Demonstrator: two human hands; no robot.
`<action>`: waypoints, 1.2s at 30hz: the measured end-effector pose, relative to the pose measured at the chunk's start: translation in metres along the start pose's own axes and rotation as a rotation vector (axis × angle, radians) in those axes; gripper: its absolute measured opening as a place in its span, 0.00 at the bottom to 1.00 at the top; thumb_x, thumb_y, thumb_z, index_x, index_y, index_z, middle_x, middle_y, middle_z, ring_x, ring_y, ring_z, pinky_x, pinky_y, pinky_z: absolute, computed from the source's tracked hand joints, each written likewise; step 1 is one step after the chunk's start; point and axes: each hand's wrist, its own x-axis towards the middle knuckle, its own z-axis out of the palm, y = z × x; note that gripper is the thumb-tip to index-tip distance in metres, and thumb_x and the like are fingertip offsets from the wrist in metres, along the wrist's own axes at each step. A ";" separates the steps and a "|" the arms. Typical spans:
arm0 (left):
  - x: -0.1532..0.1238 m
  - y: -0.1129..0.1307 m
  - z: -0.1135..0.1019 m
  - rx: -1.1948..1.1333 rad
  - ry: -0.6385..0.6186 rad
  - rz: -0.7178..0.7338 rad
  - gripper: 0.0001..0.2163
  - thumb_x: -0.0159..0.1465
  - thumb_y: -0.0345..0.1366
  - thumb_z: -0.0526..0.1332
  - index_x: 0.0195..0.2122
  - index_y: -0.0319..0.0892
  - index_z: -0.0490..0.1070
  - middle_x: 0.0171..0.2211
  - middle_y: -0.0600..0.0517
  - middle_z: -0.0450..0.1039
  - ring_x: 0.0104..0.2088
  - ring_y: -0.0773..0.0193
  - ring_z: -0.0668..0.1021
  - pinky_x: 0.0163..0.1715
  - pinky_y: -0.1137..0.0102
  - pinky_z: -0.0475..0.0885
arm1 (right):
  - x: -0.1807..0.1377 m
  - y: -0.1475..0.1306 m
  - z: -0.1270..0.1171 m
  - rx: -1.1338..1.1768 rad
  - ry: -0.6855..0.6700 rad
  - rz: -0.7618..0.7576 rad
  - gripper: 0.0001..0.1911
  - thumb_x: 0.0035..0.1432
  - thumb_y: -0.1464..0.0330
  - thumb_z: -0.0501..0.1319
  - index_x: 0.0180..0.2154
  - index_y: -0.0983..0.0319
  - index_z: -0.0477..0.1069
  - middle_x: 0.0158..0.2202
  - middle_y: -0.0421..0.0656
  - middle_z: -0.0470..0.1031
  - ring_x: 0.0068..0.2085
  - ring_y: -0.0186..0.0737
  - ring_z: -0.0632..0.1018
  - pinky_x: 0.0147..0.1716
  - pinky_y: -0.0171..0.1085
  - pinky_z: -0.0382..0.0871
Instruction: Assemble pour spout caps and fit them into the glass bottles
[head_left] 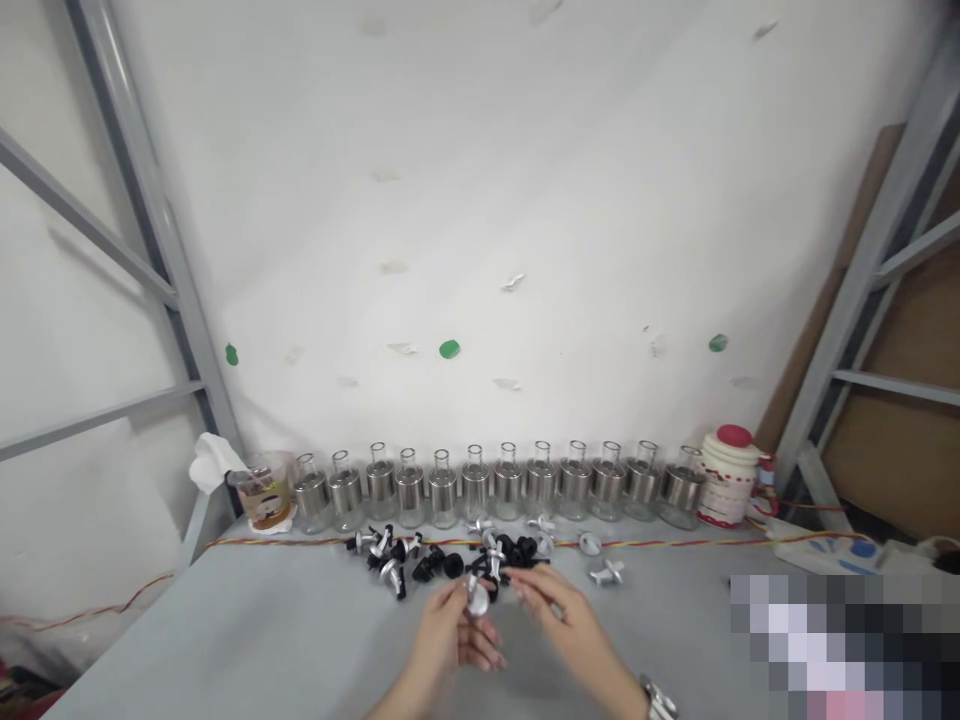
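Observation:
My left hand (450, 630) pinches a small silver cap (477, 597) just above the grey table (247, 640). My right hand (559, 615) is close beside it, fingertips at the same cap and a black piece; the grip is too small to make out. Just beyond the fingers lies a loose pile of black and silver cap parts (442, 558). A row of several small glass bottles (495, 485) with silver bands stands along the wall behind the pile. A watch (656, 697) is on my right wrist.
A plastic cup with brown liquid (264, 493) stands at the left end of the row, a white jar with a red lid (727, 475) at the right end. A red-yellow wire (660, 543) runs along the table; a power strip (832, 552) lies at right. Metal rack posts flank both sides.

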 end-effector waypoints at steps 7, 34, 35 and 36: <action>-0.001 0.013 -0.006 -0.143 0.131 0.028 0.18 0.59 0.48 0.51 0.41 0.38 0.63 0.16 0.52 0.72 0.16 0.66 0.74 0.17 0.75 0.67 | 0.008 0.041 -0.013 -0.294 0.076 0.056 0.09 0.47 0.68 0.60 0.35 0.59 0.70 0.37 0.43 0.67 0.43 0.43 0.68 0.45 0.39 0.60; -0.007 0.010 0.002 0.033 0.044 0.045 0.33 0.45 0.55 0.63 0.46 0.37 0.64 0.22 0.49 0.75 0.16 0.65 0.75 0.15 0.76 0.62 | 0.012 0.048 0.002 -0.344 0.076 0.070 0.03 0.50 0.72 0.54 0.29 0.61 0.65 0.32 0.45 0.67 0.35 0.43 0.69 0.37 0.39 0.61; -0.008 0.011 0.002 0.041 0.025 0.036 0.33 0.45 0.54 0.63 0.47 0.37 0.64 0.22 0.48 0.75 0.16 0.65 0.75 0.15 0.76 0.62 | 0.012 0.048 0.004 -0.318 0.073 0.063 0.04 0.50 0.73 0.53 0.28 0.61 0.64 0.32 0.44 0.66 0.34 0.43 0.69 0.36 0.38 0.61; -0.008 0.011 0.002 0.049 0.009 0.029 0.32 0.45 0.54 0.62 0.47 0.37 0.64 0.23 0.47 0.76 0.16 0.65 0.75 0.14 0.76 0.62 | 0.012 0.048 0.004 -0.276 0.073 0.062 0.05 0.50 0.73 0.52 0.27 0.60 0.64 0.31 0.44 0.66 0.34 0.42 0.68 0.36 0.38 0.60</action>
